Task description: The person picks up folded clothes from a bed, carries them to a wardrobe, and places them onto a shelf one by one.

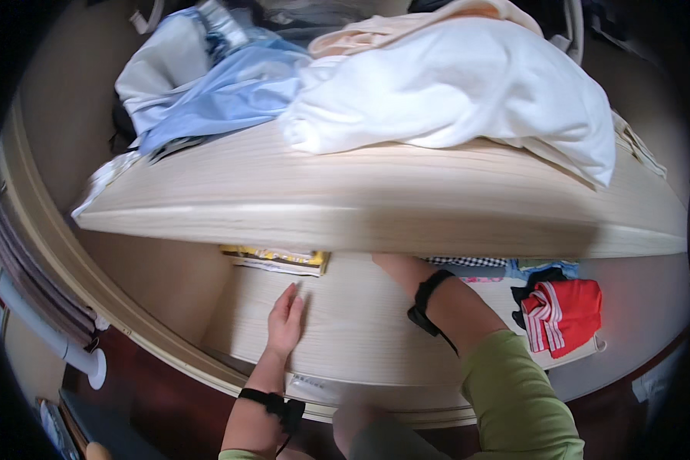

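Over on the left, a white pipe [50,331] runs down by the curved wooden frame [92,287]. Up top, a light blue shirt [222,92] lies crumpled on the upper shelf [376,207], and beside it a big white garment [468,84] spills over the front edge. Down below, the left hand [285,322] lies flat on the lower shelf [345,337], palm down, fingers straight and close together, holding nothing. Just past its fingertips sits a yellow booklet [276,258], tucked half under the upper shelf, close but not touching. The right hand reaches in under that shelf and is hidden, so I cannot tell how it is set; only the wrist with its black strap [429,299] shows. Far right, a red and white striped cloth [560,314] lies on the lower shelf.
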Demonstrator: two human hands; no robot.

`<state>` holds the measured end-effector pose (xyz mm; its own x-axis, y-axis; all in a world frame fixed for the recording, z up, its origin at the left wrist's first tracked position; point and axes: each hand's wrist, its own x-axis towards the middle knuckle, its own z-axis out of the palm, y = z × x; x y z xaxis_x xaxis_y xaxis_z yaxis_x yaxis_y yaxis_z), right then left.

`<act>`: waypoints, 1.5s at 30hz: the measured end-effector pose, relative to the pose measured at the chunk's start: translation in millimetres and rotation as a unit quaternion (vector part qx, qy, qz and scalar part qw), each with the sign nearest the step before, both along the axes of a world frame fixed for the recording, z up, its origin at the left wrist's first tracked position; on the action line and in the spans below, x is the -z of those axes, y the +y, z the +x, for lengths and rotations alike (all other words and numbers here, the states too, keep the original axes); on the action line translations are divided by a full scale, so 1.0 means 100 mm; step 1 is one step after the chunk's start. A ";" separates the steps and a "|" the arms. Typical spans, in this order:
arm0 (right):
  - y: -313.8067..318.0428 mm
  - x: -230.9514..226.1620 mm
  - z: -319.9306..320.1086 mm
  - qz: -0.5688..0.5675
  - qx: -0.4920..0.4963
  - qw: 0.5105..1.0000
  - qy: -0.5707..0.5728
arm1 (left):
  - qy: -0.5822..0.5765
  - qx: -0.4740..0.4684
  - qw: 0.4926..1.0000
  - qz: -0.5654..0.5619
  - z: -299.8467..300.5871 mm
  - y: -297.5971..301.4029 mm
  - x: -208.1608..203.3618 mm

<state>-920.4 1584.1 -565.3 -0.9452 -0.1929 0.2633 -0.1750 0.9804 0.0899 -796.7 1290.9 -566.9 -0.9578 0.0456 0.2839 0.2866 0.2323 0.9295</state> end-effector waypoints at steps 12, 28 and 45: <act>0.50 0.06 0.47 0.006 0.113 0.988 -0.101 | -0.009 -0.022 0.999 -0.030 0.01 -0.14 -0.02; 0.32 -0.32 0.49 0.048 0.081 0.994 -0.060 | 0.053 -0.017 0.997 -0.057 0.04 -0.09 0.04; -2.06 -0.78 2.97 -0.141 -0.606 0.776 -0.109 | -0.052 -0.049 0.996 0.054 2.29 -1.01 -0.22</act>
